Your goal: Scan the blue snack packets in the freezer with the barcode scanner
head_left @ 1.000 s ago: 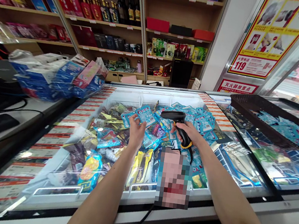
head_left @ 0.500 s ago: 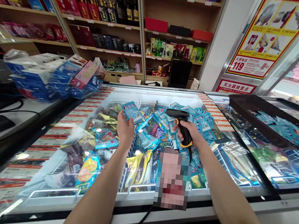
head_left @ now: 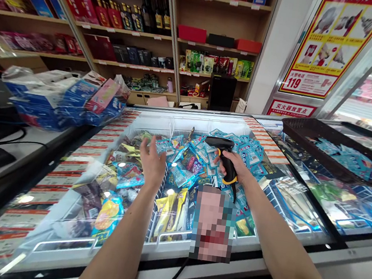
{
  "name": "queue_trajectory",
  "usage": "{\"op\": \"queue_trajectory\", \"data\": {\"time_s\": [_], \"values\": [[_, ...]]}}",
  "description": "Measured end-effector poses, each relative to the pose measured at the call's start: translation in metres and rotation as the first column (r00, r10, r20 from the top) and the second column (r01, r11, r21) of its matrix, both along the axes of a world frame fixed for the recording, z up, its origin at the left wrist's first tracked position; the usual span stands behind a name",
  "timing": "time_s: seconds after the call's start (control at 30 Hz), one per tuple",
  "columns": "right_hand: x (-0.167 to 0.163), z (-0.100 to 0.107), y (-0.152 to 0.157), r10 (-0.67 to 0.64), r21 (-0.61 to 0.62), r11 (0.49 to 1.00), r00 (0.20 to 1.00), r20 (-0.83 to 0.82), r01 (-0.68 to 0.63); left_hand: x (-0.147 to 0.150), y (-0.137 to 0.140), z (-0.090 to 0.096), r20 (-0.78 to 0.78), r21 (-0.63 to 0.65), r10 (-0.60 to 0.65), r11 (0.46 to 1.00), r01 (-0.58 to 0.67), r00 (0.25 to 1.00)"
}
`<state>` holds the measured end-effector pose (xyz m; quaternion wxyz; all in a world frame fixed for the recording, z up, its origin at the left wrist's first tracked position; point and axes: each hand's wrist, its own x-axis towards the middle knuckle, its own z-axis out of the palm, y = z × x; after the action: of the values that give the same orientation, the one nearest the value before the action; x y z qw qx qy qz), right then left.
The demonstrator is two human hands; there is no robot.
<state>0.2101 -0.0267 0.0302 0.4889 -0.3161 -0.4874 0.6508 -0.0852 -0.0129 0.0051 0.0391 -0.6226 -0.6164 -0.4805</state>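
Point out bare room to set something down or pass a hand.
Set-down: left end of the brown basket, between its rim and the blue packets inside. Hand: the air looks free between the left hand and the scanner in the right hand. Crowded: below that gap, heaped packs; far left, wrapped blue boxes.

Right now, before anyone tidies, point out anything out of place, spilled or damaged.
The blue packets look messy: they overlap at uneven angles across the freezer, while similar ones lie in the brown basket. I see no spill or damage. A pixelated patch hides part of the front.
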Motion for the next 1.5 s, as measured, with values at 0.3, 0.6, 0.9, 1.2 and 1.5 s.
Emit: {"op": "queue_trajectory", "data": {"time_s": [0.3, 0.6, 0.9, 1.2, 1.5], "values": [[0.000, -0.002, 0.004, -0.018, -0.029, 0.999, 1.000, 0.009, 0.018, 0.008, -0.001, -0.010, -0.345, -0.166, -0.015, 0.985, -0.045, 0.939], [0.003, -0.004, 0.002, -0.023, -0.012, 1.000, 0.999, -0.044, 0.023, 0.016, -0.008, 0.001, -0.339, -0.050, -0.070, 0.997, 0.056, 0.938], [0.009, -0.012, 0.008, 0.009, -0.027, 1.000, 1.000, -0.014, -0.009, 0.068, 0.022, 0.010, -0.114, -0.168, -0.336, 0.934, 0.315, 0.935], [0.012, -0.005, 0.004, 0.027, -0.051, 0.998, 0.999, 0.028, -0.026, 0.108, 0.063, 0.018, -0.107, -0.369, -0.415, 0.861, 0.352, 0.903], [0.013, -0.002, 0.001, 0.052, -0.023, 0.998, 0.999, 0.005, -0.052, 0.103, 0.069, 0.006, -0.015, -0.260, -0.417, 0.879, 0.399, 0.909]]}}
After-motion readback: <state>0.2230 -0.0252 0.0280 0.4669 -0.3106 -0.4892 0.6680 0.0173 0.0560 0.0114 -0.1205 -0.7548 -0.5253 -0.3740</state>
